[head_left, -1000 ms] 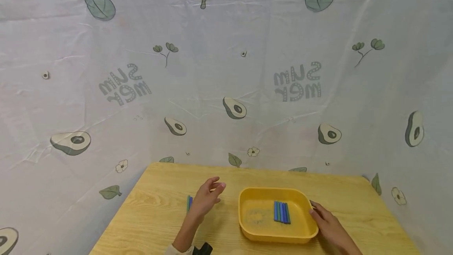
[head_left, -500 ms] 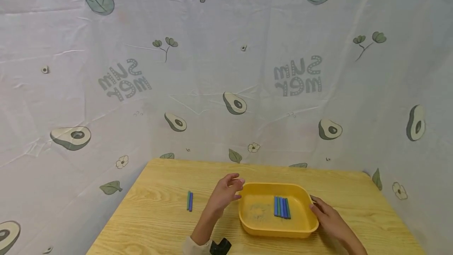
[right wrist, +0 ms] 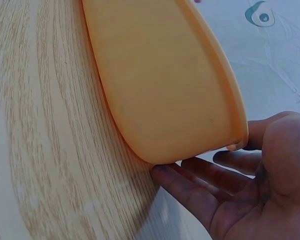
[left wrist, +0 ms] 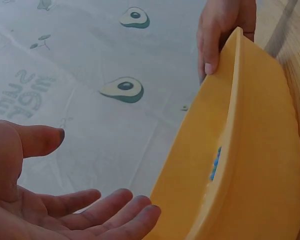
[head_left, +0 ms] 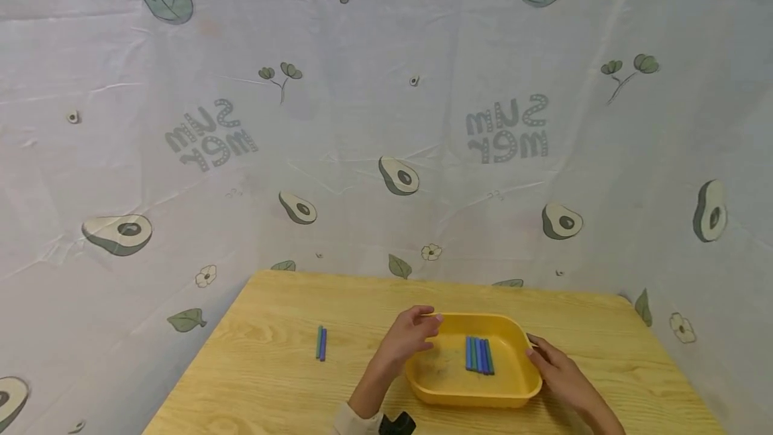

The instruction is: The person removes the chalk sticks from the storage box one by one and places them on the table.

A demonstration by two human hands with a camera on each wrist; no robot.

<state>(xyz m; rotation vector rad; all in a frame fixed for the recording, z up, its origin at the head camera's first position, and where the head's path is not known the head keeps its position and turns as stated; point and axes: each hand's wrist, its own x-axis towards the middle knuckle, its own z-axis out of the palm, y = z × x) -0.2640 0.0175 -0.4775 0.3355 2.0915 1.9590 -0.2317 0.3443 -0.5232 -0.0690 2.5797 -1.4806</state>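
Note:
A shallow yellow plastic tray [head_left: 471,398] rests on the table. Inside lie several thin blue and green sticks [head_left: 480,356] in a row, like chalk or pastels, and grey smudges mark its floor to their left. My right hand [head_left: 561,374] holds the tray's right end, thumb over the rim and fingers against the outer wall [right wrist: 175,100]. My left hand [head_left: 406,340] hovers at the tray's left rim, fingers spread and loosely bent, holding nothing; the left wrist view shows its palm [left wrist: 10,165]. Whether it touches the rim I cannot tell.
Two more sticks [head_left: 321,344], one green and one blue, lie side by side on the wooden table [head_left: 260,381], left of the tray. A pale curtain [head_left: 338,126] printed with avocados and leaves hangs behind the table.
My left hand has moved right, from beside the two loose sticks to the tray's left rim, uncovering those sticks. The right hand keeps its hold on the tray.

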